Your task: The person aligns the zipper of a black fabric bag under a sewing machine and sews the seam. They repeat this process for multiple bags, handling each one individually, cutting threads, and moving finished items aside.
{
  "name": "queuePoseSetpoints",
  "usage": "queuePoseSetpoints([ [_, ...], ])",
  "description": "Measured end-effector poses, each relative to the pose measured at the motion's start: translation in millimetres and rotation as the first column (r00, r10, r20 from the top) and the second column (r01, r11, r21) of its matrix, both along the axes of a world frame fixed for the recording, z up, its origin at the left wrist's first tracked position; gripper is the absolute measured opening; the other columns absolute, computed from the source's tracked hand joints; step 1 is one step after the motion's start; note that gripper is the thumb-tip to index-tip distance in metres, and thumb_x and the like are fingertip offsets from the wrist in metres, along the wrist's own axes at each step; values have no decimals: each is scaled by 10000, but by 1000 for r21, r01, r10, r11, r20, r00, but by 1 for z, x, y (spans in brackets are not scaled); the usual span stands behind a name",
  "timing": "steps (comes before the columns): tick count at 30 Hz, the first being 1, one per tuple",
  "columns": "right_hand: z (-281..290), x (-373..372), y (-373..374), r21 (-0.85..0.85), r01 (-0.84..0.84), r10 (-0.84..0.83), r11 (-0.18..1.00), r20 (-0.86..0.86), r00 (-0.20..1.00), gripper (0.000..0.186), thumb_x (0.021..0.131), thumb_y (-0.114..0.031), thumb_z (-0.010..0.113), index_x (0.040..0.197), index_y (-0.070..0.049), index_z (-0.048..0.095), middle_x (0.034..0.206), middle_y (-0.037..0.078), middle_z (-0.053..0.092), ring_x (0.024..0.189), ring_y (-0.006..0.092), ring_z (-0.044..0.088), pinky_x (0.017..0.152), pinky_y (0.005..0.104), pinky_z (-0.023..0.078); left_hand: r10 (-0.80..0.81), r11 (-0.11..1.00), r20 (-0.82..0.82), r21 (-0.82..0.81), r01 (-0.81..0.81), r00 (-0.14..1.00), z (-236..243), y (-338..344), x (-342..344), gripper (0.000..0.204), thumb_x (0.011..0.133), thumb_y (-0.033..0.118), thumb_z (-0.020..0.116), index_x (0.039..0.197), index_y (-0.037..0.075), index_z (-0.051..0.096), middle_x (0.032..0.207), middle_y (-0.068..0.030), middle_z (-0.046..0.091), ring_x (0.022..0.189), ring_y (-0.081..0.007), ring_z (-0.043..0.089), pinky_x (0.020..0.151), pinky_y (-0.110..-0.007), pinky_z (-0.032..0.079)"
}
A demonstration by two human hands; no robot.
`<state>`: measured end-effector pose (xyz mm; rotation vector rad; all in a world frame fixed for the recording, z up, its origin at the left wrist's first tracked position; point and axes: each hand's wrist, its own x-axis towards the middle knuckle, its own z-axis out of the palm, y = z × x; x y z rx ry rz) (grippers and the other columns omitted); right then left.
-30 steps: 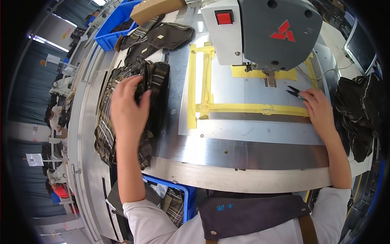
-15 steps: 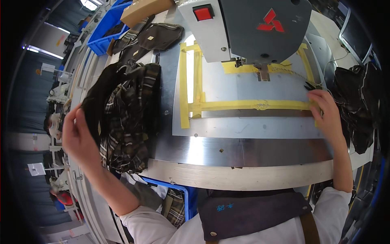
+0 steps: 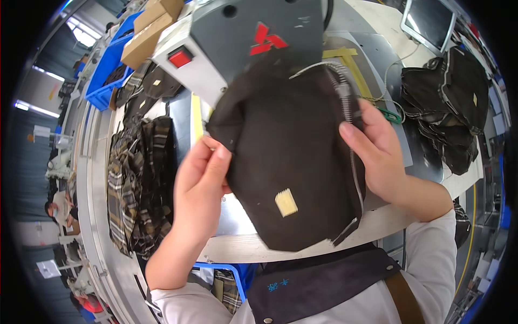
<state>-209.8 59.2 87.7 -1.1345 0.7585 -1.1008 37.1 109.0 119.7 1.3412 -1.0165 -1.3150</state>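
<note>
A dark brown fabric panel [image 3: 291,146] hangs spread between my two hands, in front of the sewing machine head. A pale yellow patch [image 3: 286,202] sits on its lower part, and a zipper [image 3: 350,140] runs down its right side. My left hand [image 3: 204,175] pinches the panel's left edge between thumb and fingers. On the right edge, beside the zipper, my right hand [image 3: 377,148] is closed with the thumb on top; its fingers are partly hidden behind the cloth. Just beyond that hand is a green loop-shaped object [image 3: 389,115], partly hidden.
The grey machine head [image 3: 253,32] with a red switch [image 3: 180,56] stands behind the panel. Plaid garment pieces [image 3: 140,183] are heaped at left; dark zippered pieces [image 3: 448,102] lie at right. Blue bins [image 3: 102,89] and cardboard boxes [image 3: 148,40] stand far left, a screen [image 3: 430,21] far right.
My left hand has come in from the left heap with the dark panel, now held up in front of the machine. My right hand has left the plate and grips its other edge. The view has shifted.
</note>
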Motion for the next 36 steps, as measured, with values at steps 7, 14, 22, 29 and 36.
queuePoseSetpoints([
  [7,-67,-9,-29,309,-289,351,906,-167,922,251,1013,-235,474,1022,-8,582,907,-9,588,819,52,514,733,243,445,-98,987,265,-98,128,959,-95,-46,7,329,945,230,586,1189,10,571,1017,-86,639,916,-161,621,824,-297,489],
  [14,-69,7,-38,-14,-394,332,919,-510,793,358,914,-299,606,1082,12,546,936,133,632,889,243,621,775,373,476,-358,850,477,-188,492,802,-88,-76,-33,290,813,29,667,1101,59,665,954,-58,632,713,-172,587,668,-304,472],
  [22,-63,6,-34,-224,-469,35,854,-876,482,231,915,-201,552,1021,4,539,845,197,639,808,411,616,729,478,477,-166,821,593,-359,443,788,-99,-74,-41,270,756,21,737,1008,109,701,931,-61,624,756,-255,645,632,-312,506],
  [29,-59,4,-44,-62,-493,241,868,-815,527,261,962,-233,478,965,14,563,799,197,628,778,402,606,704,457,463,-132,883,525,-323,340,841,-102,-76,-25,199,732,3,710,919,50,661,872,-39,629,637,-113,610,547,-231,463],
  [36,-68,7,-45,-32,-335,246,942,-612,752,309,968,-263,495,1078,9,593,816,175,631,763,320,621,709,420,458,-210,911,392,-254,325,896,-98,-76,-37,223,745,76,768,929,23,654,887,-35,628,694,-96,599,593,-214,463],
])
